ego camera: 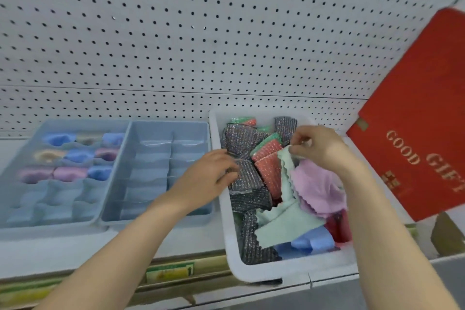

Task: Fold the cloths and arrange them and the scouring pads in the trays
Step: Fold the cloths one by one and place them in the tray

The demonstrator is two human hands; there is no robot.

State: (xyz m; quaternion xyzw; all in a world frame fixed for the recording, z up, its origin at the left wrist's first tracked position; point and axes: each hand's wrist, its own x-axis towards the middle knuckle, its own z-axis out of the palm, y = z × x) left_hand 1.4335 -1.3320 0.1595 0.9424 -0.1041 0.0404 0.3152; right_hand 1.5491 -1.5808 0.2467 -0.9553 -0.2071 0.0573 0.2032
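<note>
Pegboard (176, 33) behind the shelf (75, 246). My right hand (319, 148) pinches the top corner of the green cloth (284, 221), my left hand (211, 171) curls on a grey scouring pad (245, 184), both in the white bin (251, 272). I judge the cloth limp and light: take two corners.

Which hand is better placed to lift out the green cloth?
The right hand: it pinches the green cloth at its top corner. The left hand grips a silver scouring pad.

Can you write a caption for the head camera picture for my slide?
In a white bin, the right hand pinches a green cloth while the left hand touches a silver scouring pad.
</note>
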